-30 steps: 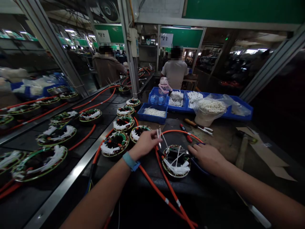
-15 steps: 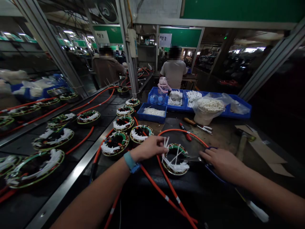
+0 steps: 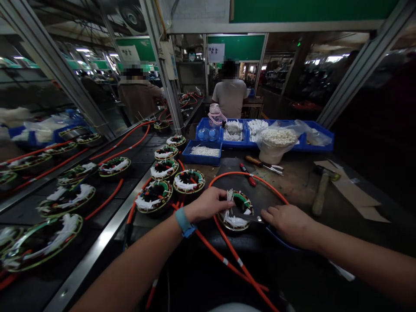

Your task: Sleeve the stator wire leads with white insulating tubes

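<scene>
Both hands are engaged at a wound stator set on the dark counter near the front edge: the left hand is closed on the white ties at its left rim, while the right hand is wrapped around a thin metal tool laid across its near-right side. An orange cable is looped around the stator, more stators are lined up just left, and blue bins are ranged far behind.

Tabletop: worn, matt surface. Cable: smooth orange plastic sheath. Bins: glossy blue plastic. Hammer: wooden handle. Conveyor rail: brushed metal.
</scene>
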Demonstrator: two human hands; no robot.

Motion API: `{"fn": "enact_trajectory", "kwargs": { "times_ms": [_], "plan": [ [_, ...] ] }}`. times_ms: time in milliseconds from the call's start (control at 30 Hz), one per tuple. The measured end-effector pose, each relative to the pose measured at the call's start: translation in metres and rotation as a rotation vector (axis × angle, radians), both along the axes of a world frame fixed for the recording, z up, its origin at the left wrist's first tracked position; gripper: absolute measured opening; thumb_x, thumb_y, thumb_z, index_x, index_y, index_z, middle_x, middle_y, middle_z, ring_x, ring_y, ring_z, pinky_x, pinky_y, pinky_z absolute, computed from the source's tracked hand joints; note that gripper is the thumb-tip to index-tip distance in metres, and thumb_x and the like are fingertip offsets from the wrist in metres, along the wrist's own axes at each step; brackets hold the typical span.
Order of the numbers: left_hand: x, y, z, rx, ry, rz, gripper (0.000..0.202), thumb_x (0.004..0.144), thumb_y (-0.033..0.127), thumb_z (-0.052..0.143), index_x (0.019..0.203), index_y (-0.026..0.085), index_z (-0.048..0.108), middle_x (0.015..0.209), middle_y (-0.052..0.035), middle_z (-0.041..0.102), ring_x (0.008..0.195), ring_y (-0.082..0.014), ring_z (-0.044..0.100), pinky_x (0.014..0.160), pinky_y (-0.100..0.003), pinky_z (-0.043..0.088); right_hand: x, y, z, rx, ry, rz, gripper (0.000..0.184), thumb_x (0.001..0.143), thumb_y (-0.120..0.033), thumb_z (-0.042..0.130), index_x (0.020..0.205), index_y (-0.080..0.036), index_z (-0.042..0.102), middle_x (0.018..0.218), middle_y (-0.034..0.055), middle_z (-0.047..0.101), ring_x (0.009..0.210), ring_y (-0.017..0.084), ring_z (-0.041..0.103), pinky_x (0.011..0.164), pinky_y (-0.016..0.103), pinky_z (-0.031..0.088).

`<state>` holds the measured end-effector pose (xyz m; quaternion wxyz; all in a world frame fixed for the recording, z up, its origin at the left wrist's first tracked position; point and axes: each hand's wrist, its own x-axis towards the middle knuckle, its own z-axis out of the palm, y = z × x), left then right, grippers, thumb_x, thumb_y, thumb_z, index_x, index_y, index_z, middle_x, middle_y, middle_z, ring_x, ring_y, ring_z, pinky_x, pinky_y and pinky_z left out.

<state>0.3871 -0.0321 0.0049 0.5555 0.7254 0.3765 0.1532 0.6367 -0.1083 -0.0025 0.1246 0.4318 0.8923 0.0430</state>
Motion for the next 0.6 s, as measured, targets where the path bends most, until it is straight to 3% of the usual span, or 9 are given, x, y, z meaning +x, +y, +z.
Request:
{"fn": "enact_trajectory", "kwargs": {
  "times_ms": [200,400,500,600],
  "plan": [
    [-0.013,-0.009,-0.004,-0.009,-0.095,0.097,0.034,0.077,0.042,0.058,0.090,0.011,0.066,0.082,-0.0045,0.066,0.075,-0.0160,0.058,0.072,-0.027,0.044,-0.005,-0.004,-0.007,0.029,0.087,-0.044,0.030,0.082,-0.009,0.042,0.108,-0.017,0.055,0.089,0.0089,0.064,0.072,0.020,0.060,0.059,0.029,0.041],
    [-0.011,-0.013,-0.002,0.010,-0.101,0.095,0.032,0.075,0.043,0.061,0.084,0.013,0.067,0.077,-0.0022,0.066,0.073,-0.0156,0.058,0.072,-0.026,0.045,-0.018,0.000,-0.014,0.013,0.082,-0.027,0.029,0.081,-0.008,0.042,0.106,-0.014,0.057,0.083,0.0090,0.064,0.069,0.021,0.061,0.057,0.029,0.040],
    [-0.015,-0.013,-0.004,0.052,-0.100,0.155,0.036,0.077,0.046,0.059,0.086,0.013,0.067,0.080,-0.0033,0.067,0.072,-0.0151,0.060,0.068,-0.026,0.047,-0.006,-0.001,-0.017,0.002,0.108,-0.043,0.028,0.080,-0.009,0.042,0.103,-0.016,0.059,0.085,0.0093,0.065,0.071,0.021,0.063,0.059,0.029,0.041],
    [-0.019,-0.001,-0.003,0.282,-0.067,0.325,0.035,0.082,0.047,0.052,0.083,0.014,0.066,0.075,-0.0031,0.068,0.065,-0.0142,0.062,0.062,-0.025,0.049,0.029,0.004,-0.022,0.028,0.190,-0.234,0.029,0.080,-0.017,0.047,0.107,-0.019,0.058,0.093,0.0086,0.068,0.079,0.022,0.065,0.063,0.029,0.043]
  ]
}}
